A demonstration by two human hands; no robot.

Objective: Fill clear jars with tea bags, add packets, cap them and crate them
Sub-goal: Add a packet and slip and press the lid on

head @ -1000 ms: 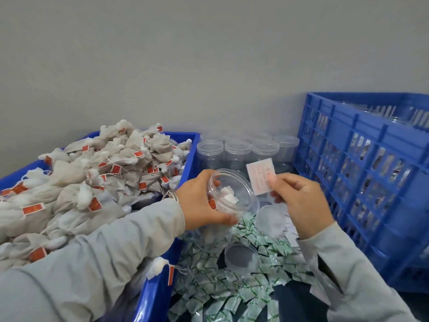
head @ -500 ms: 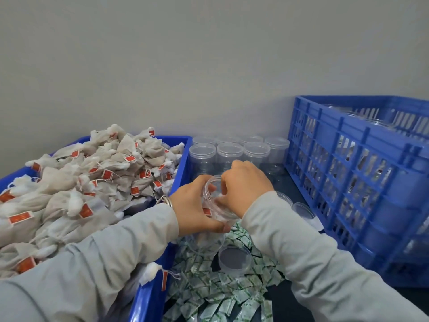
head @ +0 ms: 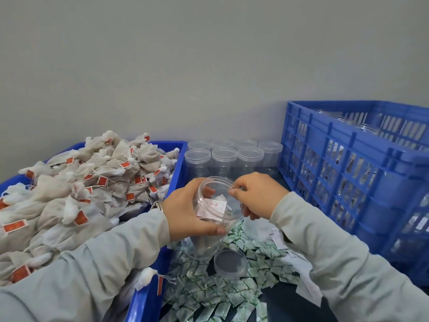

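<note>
Your left hand [head: 185, 212] has a tight grip on the clear jar [head: 214, 212], with fingers curled round its side, holding it tipped so its open mouth faces you. Your right hand [head: 257, 194] is at the jar's rim with fingers curled, but you cannot tell if its grip pinches anything. Inside the jar lies a white paper slip [head: 212, 206] with red print, on top of some tea bags. Just below the jar, a clear lid [head: 230, 263] rests on a heap of green and white packets [head: 209, 291] on the dark table [head: 283, 303]. To your left is a blue bin [head: 148, 298] piled high with tea bags [head: 81, 187] that have red tags. Farther back, empty clear jars [head: 224, 159] stand in rows by the wall. To your right stands a big blue crate [head: 348, 173] with jars inside.
</note>
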